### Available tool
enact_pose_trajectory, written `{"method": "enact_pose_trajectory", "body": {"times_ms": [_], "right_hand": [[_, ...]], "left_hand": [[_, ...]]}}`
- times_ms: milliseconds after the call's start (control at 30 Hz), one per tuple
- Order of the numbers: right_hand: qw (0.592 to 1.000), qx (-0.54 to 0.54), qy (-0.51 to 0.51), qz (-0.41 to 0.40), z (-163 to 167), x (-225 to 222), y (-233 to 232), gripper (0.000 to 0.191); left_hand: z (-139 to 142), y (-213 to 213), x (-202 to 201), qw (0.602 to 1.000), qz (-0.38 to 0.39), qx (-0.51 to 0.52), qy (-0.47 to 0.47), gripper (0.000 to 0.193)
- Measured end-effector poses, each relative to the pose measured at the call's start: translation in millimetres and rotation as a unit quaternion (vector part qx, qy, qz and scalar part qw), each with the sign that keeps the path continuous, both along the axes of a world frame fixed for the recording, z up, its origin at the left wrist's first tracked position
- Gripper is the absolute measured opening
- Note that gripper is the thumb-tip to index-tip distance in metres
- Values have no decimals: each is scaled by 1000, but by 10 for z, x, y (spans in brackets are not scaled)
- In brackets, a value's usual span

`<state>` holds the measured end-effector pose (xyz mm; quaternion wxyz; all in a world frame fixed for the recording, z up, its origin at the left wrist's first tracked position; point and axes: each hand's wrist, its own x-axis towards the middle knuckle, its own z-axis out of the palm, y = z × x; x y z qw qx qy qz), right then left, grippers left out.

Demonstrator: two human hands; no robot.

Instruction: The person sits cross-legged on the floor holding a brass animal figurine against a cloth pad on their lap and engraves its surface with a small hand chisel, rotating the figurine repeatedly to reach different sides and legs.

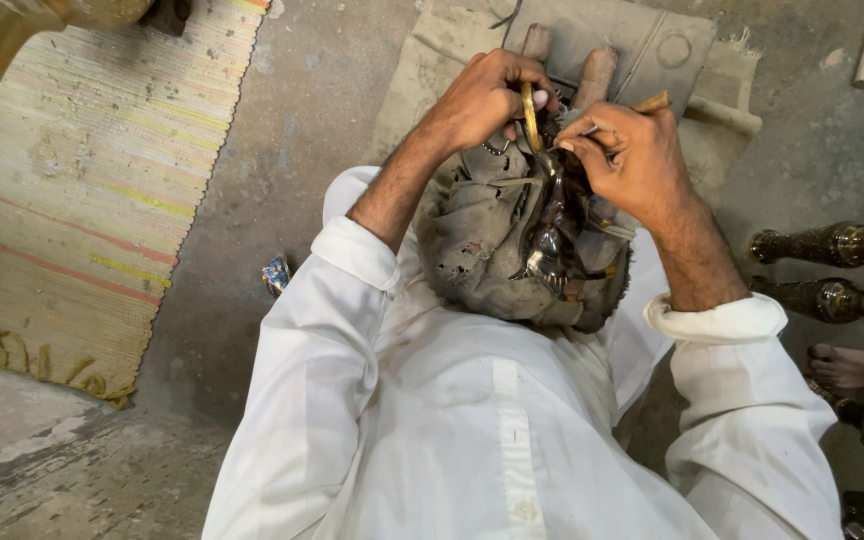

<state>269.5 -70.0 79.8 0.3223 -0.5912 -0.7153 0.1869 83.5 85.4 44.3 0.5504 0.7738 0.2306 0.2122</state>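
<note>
At upper centre, a thin brass ring [529,115] looks stiff, light and slippery, best pinched by its rim. The left hand [482,98] pinches it; the right hand [627,150] grips a wooden-handled tool [650,103] over a worn cloth bundle [492,240] on the lap.

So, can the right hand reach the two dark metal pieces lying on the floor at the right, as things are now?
Probably yes, but not at once. The right hand is busy holding a wooden-handled tool over the cloth bundle. The dark metal pieces lie on the floor beside that arm, with nothing between.
</note>
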Motion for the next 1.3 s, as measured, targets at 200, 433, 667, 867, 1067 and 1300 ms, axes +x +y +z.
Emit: {"method": "enact_pose_trajectory", "body": {"times_ms": [200,433,667,867,1067,1300], "right_hand": [[1000,2,11,-6,10,-30,-54,6],[1000,2,-11,-28,94,-107,-133,5],[1000,15,-1,-12,83,-96,-144,5],[999,-24,-11,-40,80,-81,-198,6],[992,-3,125,-20,-108,5,-116,6],[991,39,124,11,-200,21,36,7]], "left_hand": [[6,-10,-3,1000,3,-1,-1,21],[13,-18,-9,1000,6,-2,-2,21],[-3,-9,2,1000,7,-8,-1,22],[-39,-1,-2,1000,8,-15,-5,24],[-25,-27,-8,1000,16,-11,-14,28],[67,-45,-43,1000,-1,-2,-7,20]]}}
